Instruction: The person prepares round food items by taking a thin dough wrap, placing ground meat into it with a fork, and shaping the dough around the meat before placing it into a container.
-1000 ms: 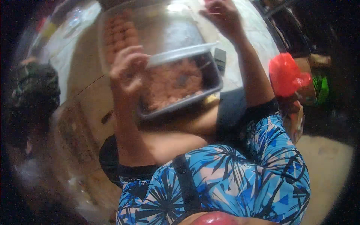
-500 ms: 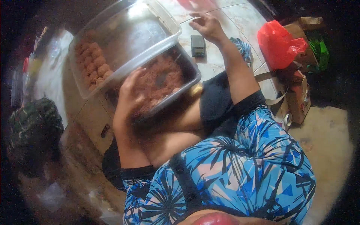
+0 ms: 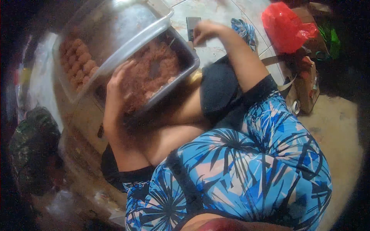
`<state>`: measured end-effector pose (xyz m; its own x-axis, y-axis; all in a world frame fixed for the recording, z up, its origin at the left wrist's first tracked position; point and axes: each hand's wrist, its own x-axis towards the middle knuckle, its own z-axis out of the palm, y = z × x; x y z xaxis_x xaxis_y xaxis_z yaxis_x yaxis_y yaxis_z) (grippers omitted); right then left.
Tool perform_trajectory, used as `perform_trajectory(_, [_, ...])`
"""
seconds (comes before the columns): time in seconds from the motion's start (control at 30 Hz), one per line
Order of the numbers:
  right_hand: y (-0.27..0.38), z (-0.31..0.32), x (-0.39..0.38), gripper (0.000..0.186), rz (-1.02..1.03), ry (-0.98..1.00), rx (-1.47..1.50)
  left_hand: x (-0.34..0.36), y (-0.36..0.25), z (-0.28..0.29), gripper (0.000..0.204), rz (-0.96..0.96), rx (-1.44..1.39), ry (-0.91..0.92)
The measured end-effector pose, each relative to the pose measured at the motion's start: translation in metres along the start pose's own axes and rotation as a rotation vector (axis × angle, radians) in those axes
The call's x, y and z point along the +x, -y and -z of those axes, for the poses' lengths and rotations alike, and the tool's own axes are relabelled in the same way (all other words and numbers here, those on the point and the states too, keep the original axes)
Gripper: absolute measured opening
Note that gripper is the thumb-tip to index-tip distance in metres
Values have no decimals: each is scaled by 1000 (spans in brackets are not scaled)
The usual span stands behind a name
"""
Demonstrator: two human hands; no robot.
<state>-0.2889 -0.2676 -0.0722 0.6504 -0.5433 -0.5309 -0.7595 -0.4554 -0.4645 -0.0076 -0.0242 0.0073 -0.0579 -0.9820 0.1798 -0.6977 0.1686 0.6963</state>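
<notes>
A dark rectangular tub in front of me holds reddish-brown crumbly stuff, with a darker hollow near its middle. My left hand is over the tub's left part, its fingers stretched out, and nothing shows in them. Across the tub's far side rests a clear plastic container, with rows of brown round balls at its left end. My right hand hangs past the tub's right corner with bent, blurred fingertips. Beside it on the tiles lies a small dark flat device, partly covered by the hand.
To the right are a crumpled blue striped cloth, a red plastic bag and a cardboard box. A dark patterned bundle lies at the left. My bent legs are close against the tub.
The whole view has shifted, so the tubs appear further up and left. My right hand has come down nearer the small device, its fingers more bent. The left hand stays over the tub.
</notes>
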Motion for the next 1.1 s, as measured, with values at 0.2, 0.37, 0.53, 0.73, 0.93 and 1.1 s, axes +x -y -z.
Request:
perform_trajectory(0.2, [36,-101,8,21,-183,530,-31,-1,45,-7,37,-11,13,16])
perform_trajectory(0.37, [15,-136,23,21,-229,497,-16,6,55,-14,36,51,-48,-3])
perform_trajectory(0.53, [3,-158,39,21,-257,457,38,2,80,-22,40,155,-15,-9])
perform_trajectory(0.73, [-12,-179,53,20,-294,361,299,0,97,-34,42,341,-259,16])
perform_trajectory(0.93, [-59,-131,48,21,-216,294,137,-3,107,-48,21,701,-914,-68])
perform_trajectory(1.1, [-66,-59,33,21,-379,150,542,-6,82,-23,23,617,-591,59])
